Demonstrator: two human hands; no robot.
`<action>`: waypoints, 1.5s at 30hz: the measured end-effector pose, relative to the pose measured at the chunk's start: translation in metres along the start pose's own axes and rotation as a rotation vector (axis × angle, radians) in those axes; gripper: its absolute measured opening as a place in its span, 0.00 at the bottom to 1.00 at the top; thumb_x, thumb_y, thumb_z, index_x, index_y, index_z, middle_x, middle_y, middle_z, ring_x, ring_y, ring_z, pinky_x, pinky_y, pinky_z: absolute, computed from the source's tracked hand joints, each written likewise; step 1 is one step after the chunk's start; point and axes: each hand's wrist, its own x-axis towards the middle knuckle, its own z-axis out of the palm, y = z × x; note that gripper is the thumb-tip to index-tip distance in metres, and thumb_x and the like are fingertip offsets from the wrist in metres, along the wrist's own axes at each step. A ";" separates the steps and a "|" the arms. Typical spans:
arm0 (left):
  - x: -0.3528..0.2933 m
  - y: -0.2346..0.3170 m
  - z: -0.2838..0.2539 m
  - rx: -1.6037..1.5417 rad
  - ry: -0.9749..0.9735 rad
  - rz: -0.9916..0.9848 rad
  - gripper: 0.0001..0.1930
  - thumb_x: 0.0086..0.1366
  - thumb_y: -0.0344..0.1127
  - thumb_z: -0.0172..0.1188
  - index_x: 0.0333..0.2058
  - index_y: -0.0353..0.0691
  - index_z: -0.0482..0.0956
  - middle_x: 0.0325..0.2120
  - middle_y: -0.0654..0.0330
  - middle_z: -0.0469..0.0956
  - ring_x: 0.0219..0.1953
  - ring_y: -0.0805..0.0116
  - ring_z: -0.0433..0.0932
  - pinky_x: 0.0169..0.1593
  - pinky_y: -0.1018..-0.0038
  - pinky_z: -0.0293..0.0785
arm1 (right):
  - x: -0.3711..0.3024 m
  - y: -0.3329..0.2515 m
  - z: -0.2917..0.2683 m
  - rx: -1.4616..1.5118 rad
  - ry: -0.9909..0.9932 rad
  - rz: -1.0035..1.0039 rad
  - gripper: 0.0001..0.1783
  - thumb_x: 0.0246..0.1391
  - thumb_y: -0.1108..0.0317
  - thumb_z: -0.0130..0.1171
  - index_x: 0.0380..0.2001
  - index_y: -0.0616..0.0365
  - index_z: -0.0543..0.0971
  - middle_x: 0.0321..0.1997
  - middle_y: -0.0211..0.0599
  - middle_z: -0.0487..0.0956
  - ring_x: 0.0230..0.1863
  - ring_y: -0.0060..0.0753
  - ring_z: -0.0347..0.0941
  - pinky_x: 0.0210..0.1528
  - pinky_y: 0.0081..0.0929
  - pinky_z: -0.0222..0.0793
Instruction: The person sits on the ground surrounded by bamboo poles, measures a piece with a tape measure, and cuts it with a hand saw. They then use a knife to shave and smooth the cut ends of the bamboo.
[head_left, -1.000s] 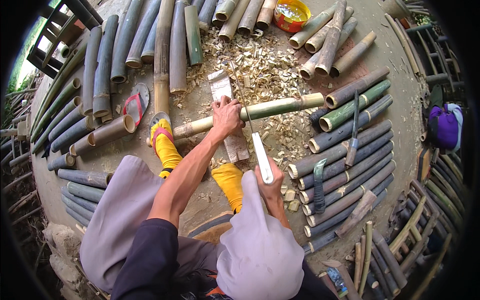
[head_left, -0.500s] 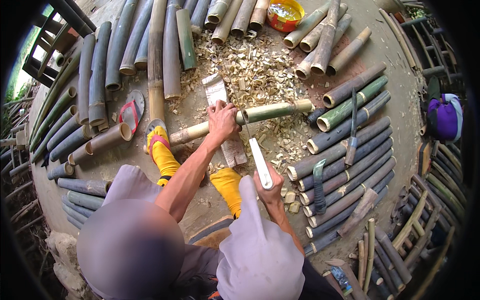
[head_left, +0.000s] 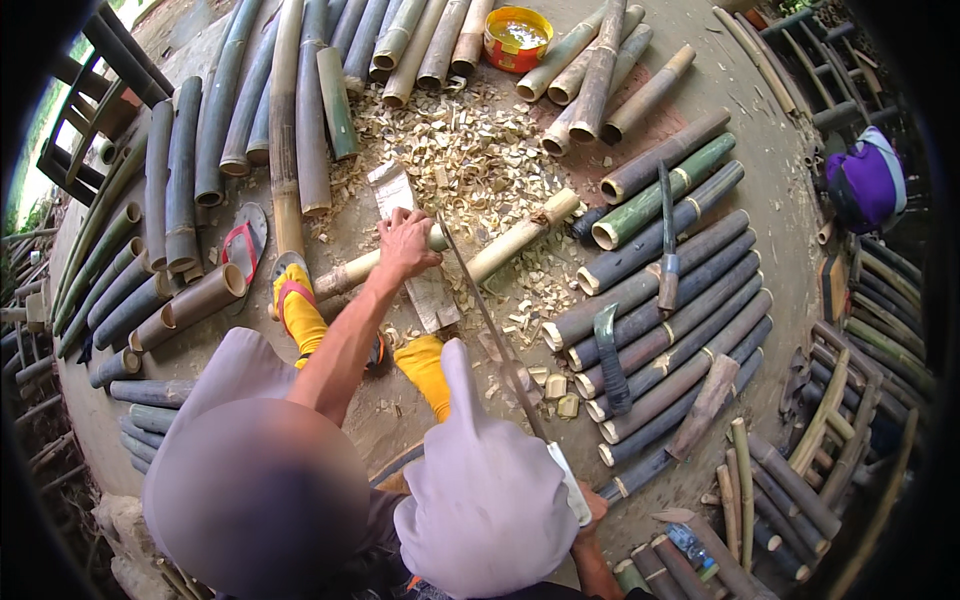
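Observation:
My left hand [head_left: 408,243] is closed over a pale bamboo pole [head_left: 352,272], near its cut end. The pole crosses a flat wooden block [head_left: 432,302], and my foot in a yellow sock [head_left: 303,318] and flip-flop is at its other end. A separate bamboo piece [head_left: 515,240] lies just right of the block, on the shavings, apart from the pole. My right hand [head_left: 592,508], partly hidden, grips the white handle of a handsaw [head_left: 497,352] near my right knee. Its long blade slants up and left, its tip beside the pole's cut end.
Bamboo chips [head_left: 455,150] cover the ground ahead. Bamboo tubes [head_left: 700,280] lie in a row at right, with a long-bladed knife [head_left: 667,240] and a curved blade [head_left: 609,350] on them. More tubes [head_left: 185,200] lie left. A red-yellow bucket [head_left: 518,40] stands far ahead.
The saw has been drawn back toward me and right, out of the bamboo. The bamboo's right-hand length has come off and dropped. My left hand still holds the pole.

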 end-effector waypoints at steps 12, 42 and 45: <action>-0.035 -0.099 -0.169 0.112 0.059 -0.079 0.34 0.48 0.46 0.68 0.54 0.43 0.70 0.48 0.51 0.74 0.54 0.54 0.70 0.55 0.59 0.69 | 0.089 0.135 -0.123 -0.660 0.598 -0.011 0.19 0.50 0.75 0.59 0.46 0.70 0.74 0.40 0.60 0.78 0.41 0.63 0.75 0.42 0.46 0.70; -0.295 -0.148 -0.031 -0.268 0.092 -0.502 0.24 0.48 0.43 0.67 0.41 0.40 0.70 0.36 0.48 0.72 0.40 0.47 0.74 0.42 0.55 0.73 | 0.277 0.040 0.121 -0.314 -0.294 -0.383 0.22 0.45 0.83 0.53 0.47 0.60 0.77 0.34 0.44 0.76 0.36 0.44 0.74 0.41 0.36 0.71; -0.390 -0.126 -0.019 -0.446 0.248 -0.808 0.25 0.51 0.43 0.66 0.43 0.39 0.68 0.34 0.43 0.76 0.36 0.39 0.75 0.39 0.54 0.72 | 0.272 0.055 0.157 -0.220 -0.348 -0.381 0.22 0.44 0.81 0.56 0.47 0.58 0.78 0.33 0.43 0.76 0.33 0.40 0.74 0.37 0.34 0.71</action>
